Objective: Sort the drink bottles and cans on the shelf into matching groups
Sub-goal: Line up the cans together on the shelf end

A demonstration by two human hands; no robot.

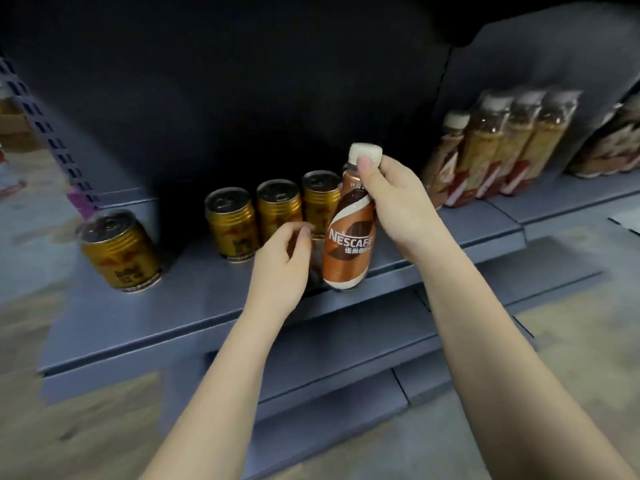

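Note:
My right hand (pixel 398 206) grips the neck and white cap of a brown Nescafe bottle (pixel 349 237), which stands near the front edge of the blue-grey shelf (pixel 194 299). My left hand (pixel 282 261) hovers just left of the bottle with fingers curled and apart, holding nothing. Three gold cans stand in a row behind it: one (pixel 232 223), a second (pixel 278 209), a third (pixel 318 199) partly hidden by the bottle. A lone gold can (pixel 119 251) stands at the shelf's left end. Several brown bottles with white caps (pixel 498 147) are grouped at the right.
More bottles (pixel 613 147) stand at the far right on the adjoining shelf section. Lower shelves (pixel 346 368) jut out below. A perforated upright (pixel 45 133) marks the left side. The dark back panel closes the rear.

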